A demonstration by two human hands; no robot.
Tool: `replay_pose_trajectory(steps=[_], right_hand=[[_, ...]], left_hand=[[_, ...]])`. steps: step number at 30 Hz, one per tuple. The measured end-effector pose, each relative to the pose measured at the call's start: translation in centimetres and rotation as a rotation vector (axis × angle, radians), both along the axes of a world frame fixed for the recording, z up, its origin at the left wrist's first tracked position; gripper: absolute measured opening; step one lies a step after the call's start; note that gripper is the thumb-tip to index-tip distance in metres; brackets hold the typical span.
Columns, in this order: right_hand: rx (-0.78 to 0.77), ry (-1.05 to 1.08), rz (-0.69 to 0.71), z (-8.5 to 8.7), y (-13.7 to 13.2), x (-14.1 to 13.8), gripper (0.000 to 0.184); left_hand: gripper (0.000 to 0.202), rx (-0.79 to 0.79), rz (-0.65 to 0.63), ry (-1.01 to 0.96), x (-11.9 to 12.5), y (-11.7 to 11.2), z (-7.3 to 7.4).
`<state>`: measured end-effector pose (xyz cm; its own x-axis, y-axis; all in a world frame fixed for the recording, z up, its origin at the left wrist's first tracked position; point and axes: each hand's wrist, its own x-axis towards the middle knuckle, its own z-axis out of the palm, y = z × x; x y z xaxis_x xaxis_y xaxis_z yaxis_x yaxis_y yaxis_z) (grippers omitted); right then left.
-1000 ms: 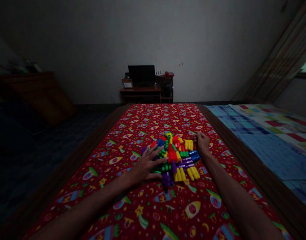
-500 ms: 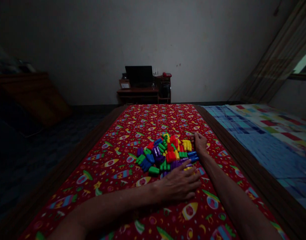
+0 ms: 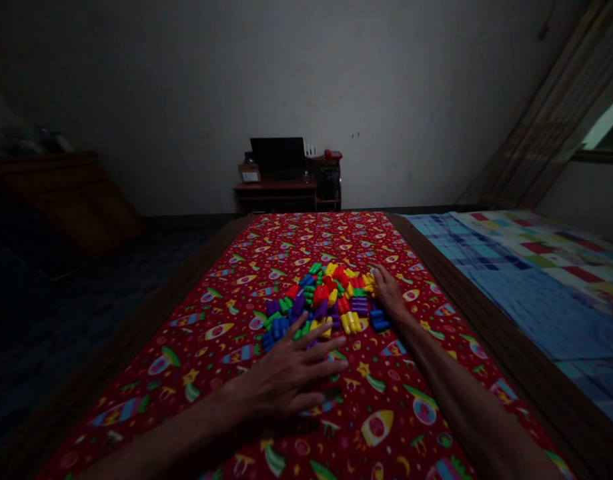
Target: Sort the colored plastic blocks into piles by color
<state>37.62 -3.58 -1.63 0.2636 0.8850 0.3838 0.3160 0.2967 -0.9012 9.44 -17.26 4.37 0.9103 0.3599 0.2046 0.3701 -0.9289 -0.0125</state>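
Note:
A heap of bright plastic building blocks (image 3: 326, 301), red, yellow, green, blue and purple, lies on a red patterned sheet (image 3: 296, 247) covering a long mattress. My left hand (image 3: 286, 373) rests flat on the sheet just in front of the heap, fingers spread, fingertips touching the nearest blocks. My right hand (image 3: 386, 290) lies against the heap's right side, fingers slightly curled along the yellow and blue blocks, holding nothing that I can make out.
A dark wooden edge (image 3: 456, 280) runs along the right of the red sheet, with a blue checked bedspread (image 3: 531, 280) beyond. A low desk with a dark monitor (image 3: 277, 157) stands against the far wall. Dark floor lies on the left.
My left hand slid from the heap's front right back toward the left, fingers spread. The block heap has shifted and bunched slightly; my right hand stayed at its right side.

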Motion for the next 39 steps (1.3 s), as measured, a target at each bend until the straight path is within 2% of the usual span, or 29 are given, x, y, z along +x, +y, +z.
replay_pose_trajectory(steps=[3, 7, 10, 12, 14, 16, 18, 20, 22, 24, 26, 28, 30, 32, 34, 36, 39], right_hand=[[-0.048, -0.072, 0.111, 0.3, -0.5, -2.1, 0.048], [-0.023, -0.078, 0.247, 1.1, -1.7, -5.3, 0.056], [-0.008, -0.061, 0.328, 1.9, -2.3, -6.1, 0.056], [-0.001, -0.031, 0.288, 2.2, -2.2, -5.4, 0.055], [-0.020, -0.007, 0.187, 2.0, -1.8, -4.0, 0.056], [-0.062, -0.028, 0.103, 1.6, -1.5, -2.7, 0.058], [-0.093, -0.070, 0.093, 0.9, -1.4, -2.2, 0.060], [-0.093, -0.100, 0.159, 0.4, -1.6, -2.8, 0.060], [-0.079, -0.115, 0.251, 0.2, -2.0, -4.0, 0.060], [-0.071, -0.118, 0.323, 0.3, -2.3, -5.3, 0.060], [-0.068, -0.109, 0.344, 0.6, -2.5, -5.9, 0.061], [-0.057, -0.108, 0.302, 0.8, -2.4, -5.6, 0.059], [-0.031, -0.137, 0.218, 1.0, -2.2, -4.5, 0.054], [-0.029, -0.184, 0.140, 0.9, -1.8, -3.0, 0.048], [-0.064, -0.241, 0.106, 0.8, -1.4, -1.7, 0.041], [-0.110, -0.312, 0.131, 0.6, -1.2, -1.1, 0.035], [-0.162, -0.445, 0.217, 0.6, -1.0, -1.2, 0.030]], left_hand=[[0.054, -0.009, 0.027, 0.031, -1.8, -1.2, -1.6], [0.050, 0.074, 0.097, 0.006, -1.3, 1.5, -2.9], [0.048, 0.123, 0.087, -0.031, -0.1, 4.2, -2.6], [0.047, 0.130, 0.062, -0.049, 0.2, 5.2, -2.1], [0.047, 0.131, 0.097, -0.108, -0.5, 5.7, -1.7], [0.047, 0.126, 0.251, -0.221, -2.1, 6.1, -1.9], [0.049, 0.084, 0.503, -0.361, -3.8, 6.6, -2.7], [0.054, -0.027, 0.740, -0.481, -5.0, 7.4, -4.2], [0.059, -0.192, 0.857, -0.549, -5.0, 8.1, -5.7], [0.061, -0.334, 0.857, -0.600, -3.9, 8.7, -6.7], [0.061, -0.415, 0.804, -0.673, -2.1, 9.1, -7.0], [0.061, -0.451, 0.753, -0.747, -0.8, 9.4, -6.7], [0.061, -0.447, 0.732, -0.811, -0.6, 10.0, -6.1], [0.060, -0.402, 0.758, -0.882, -2.0, 10.9, -5.8], [0.056, -0.329, 0.826, -0.947, -4.5, 12.1, -5.9], [0.051, -0.269, 0.925, -0.972, -7.3, 13.5, -6.4], [0.046, -0.277, 1.038, -0.943, -10.2, 15.1, -7.1]])
